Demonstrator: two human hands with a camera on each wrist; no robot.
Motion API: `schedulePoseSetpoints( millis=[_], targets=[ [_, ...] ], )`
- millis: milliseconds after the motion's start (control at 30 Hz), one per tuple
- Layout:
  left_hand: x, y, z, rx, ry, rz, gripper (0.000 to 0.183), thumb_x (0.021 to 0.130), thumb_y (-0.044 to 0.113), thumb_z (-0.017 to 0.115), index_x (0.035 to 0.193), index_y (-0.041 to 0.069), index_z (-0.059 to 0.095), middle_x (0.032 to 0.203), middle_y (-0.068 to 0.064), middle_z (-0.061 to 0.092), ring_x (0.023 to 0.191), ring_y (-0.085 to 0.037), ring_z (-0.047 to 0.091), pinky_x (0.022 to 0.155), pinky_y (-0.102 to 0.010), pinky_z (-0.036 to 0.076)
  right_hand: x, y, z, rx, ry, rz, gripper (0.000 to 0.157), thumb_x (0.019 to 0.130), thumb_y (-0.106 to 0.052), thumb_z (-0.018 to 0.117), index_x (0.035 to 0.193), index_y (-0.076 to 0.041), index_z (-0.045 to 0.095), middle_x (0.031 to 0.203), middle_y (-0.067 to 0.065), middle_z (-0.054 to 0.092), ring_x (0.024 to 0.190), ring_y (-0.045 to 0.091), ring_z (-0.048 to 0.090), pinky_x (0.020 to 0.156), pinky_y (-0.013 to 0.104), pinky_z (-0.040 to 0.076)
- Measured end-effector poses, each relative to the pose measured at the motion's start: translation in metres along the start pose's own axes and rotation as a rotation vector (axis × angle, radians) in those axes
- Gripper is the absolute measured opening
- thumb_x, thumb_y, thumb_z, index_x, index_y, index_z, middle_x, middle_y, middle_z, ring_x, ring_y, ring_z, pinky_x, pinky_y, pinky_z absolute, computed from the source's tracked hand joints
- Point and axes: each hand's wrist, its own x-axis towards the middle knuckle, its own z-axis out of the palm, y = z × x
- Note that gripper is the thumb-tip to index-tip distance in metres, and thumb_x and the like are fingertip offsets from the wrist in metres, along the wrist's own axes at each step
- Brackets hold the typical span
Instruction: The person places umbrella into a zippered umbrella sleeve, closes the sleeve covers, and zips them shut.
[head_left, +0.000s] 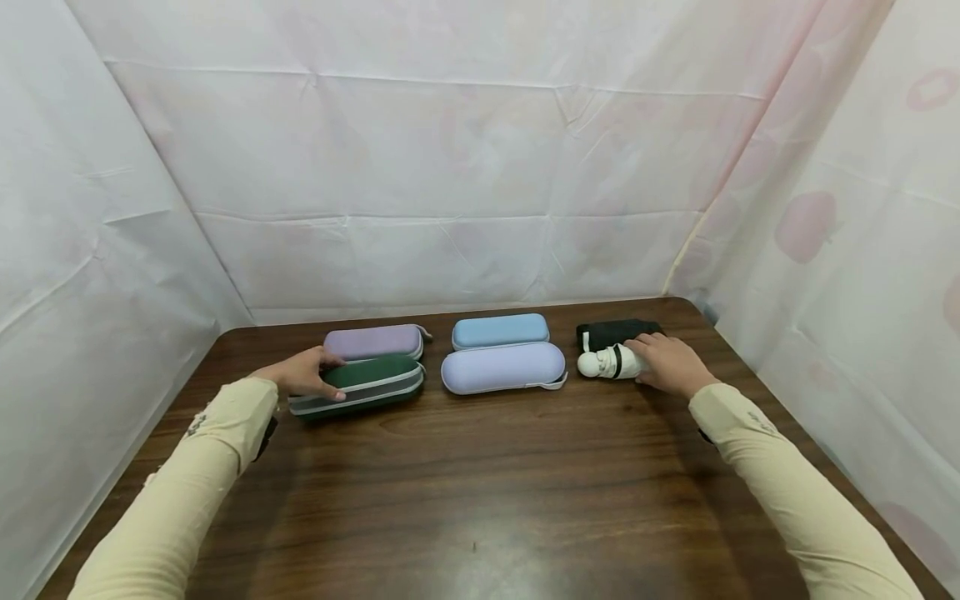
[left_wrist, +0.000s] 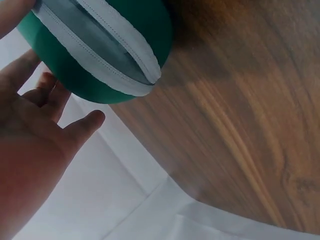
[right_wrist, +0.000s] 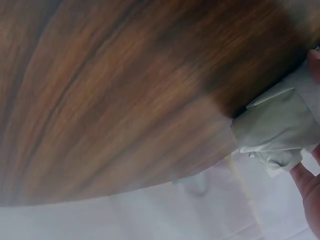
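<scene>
My left hand (head_left: 307, 373) grips the left end of a dark green zip case (head_left: 375, 371), its thumb across the near side. The case's white-edged zip stands parted, with a grey inside showing, also in the left wrist view, where the green case (left_wrist: 60, 65) sits beside the left hand (left_wrist: 40, 110). At the right, my right hand (head_left: 671, 365) holds a folded white umbrella (head_left: 618, 362) by one end, its round white knob pointing left. In the right wrist view, the umbrella's bunched fabric (right_wrist: 280, 120) shows between the fingers and thumb.
A purple zip case (head_left: 372, 342) lies behind the green one. Mid-table, a light blue case (head_left: 500, 331) lies behind a lavender case (head_left: 504, 368). A black folded umbrella (head_left: 618, 333) is behind the white one. Pale sheets surround the brown table (head_left: 465, 483).
</scene>
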Motion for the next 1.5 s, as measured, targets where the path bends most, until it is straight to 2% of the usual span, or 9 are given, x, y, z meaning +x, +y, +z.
schedulePoseSetpoints(
  millis=[233,533,633,867,967,1100,1267,1500],
  targets=[
    [-0.008,0.002,0.003,-0.075,0.033,-0.063,0.073,0.081,0.03,0.077,0.131,-0.013,0.046,0.125,-0.03,0.05,0.111,-0.041,0.05,0.089,-0.052,0.043,0.0,0.0,0.003,0.037,0.012,0.023,0.064,0.067,-0.015,0.087,0.123,0.002,0.06,0.112,0.02,0.061,0.099,0.039,0.058,0.082,0.054,0.046],
    [-0.026,0.023,-0.005,-0.06,0.076,-0.109,0.072,0.085,0.042,0.069,0.134,-0.006,0.048,0.135,-0.03,0.044,0.121,-0.046,0.043,0.091,-0.056,0.041,-0.002,-0.001,0.004,0.052,0.018,0.046,0.064,0.067,-0.014,0.087,0.123,0.001,0.06,0.113,0.02,0.06,0.1,0.04,0.058,0.083,0.055,0.045],
    [-0.031,0.03,-0.008,-0.059,0.083,-0.105,0.069,0.087,0.041,0.067,0.134,-0.006,0.047,0.134,-0.029,0.045,0.119,-0.044,0.046,0.089,-0.055,0.043,-0.002,-0.003,0.003,0.048,0.003,0.052,0.063,0.067,-0.015,0.087,0.123,0.001,0.06,0.113,0.02,0.06,0.099,0.039,0.058,0.082,0.054,0.046],
    [-0.035,0.052,-0.014,-0.105,0.094,-0.058,0.067,0.089,0.04,0.066,0.134,-0.007,0.048,0.124,-0.02,0.054,0.106,-0.029,0.054,0.083,-0.046,0.046,-0.001,-0.004,0.0,0.034,-0.012,0.057,0.063,0.068,-0.015,0.086,0.123,0.001,0.061,0.112,0.02,0.06,0.099,0.039,0.058,0.08,0.053,0.047],
    [-0.029,0.065,-0.016,-0.121,0.081,-0.022,0.068,0.088,0.043,0.065,0.134,-0.005,0.049,0.123,-0.017,0.056,0.104,-0.026,0.055,0.082,-0.044,0.046,-0.002,-0.002,-0.002,0.028,-0.013,0.066,0.062,0.068,-0.014,0.086,0.122,0.002,0.061,0.112,0.02,0.06,0.099,0.04,0.058,0.081,0.053,0.047],
    [-0.016,0.081,-0.011,-0.166,0.052,0.019,0.065,0.089,0.042,0.064,0.134,-0.003,0.05,0.122,-0.015,0.056,0.104,-0.025,0.055,0.083,-0.043,0.047,-0.003,0.0,-0.003,0.035,-0.026,0.073,0.061,0.069,-0.013,0.086,0.122,0.002,0.061,0.113,0.021,0.06,0.1,0.04,0.058,0.082,0.053,0.047],
    [0.008,0.11,0.002,-0.181,0.022,0.071,0.065,0.09,0.045,0.062,0.134,-0.001,0.051,0.128,-0.014,0.055,0.112,-0.026,0.053,0.091,-0.047,0.043,-0.007,0.001,-0.003,0.043,-0.012,0.094,0.061,0.068,-0.012,0.086,0.121,0.002,0.061,0.111,0.02,0.061,0.098,0.039,0.058,0.081,0.053,0.047],
    [0.04,0.144,0.026,-0.174,-0.051,0.082,0.067,0.087,0.053,0.062,0.137,0.009,0.051,0.135,-0.008,0.051,0.123,-0.024,0.047,0.098,-0.047,0.039,-0.007,-0.005,-0.003,0.051,0.023,0.065,0.06,0.066,-0.01,0.087,0.12,0.002,0.062,0.109,0.019,0.061,0.097,0.038,0.059,0.08,0.052,0.047]
  ],
)
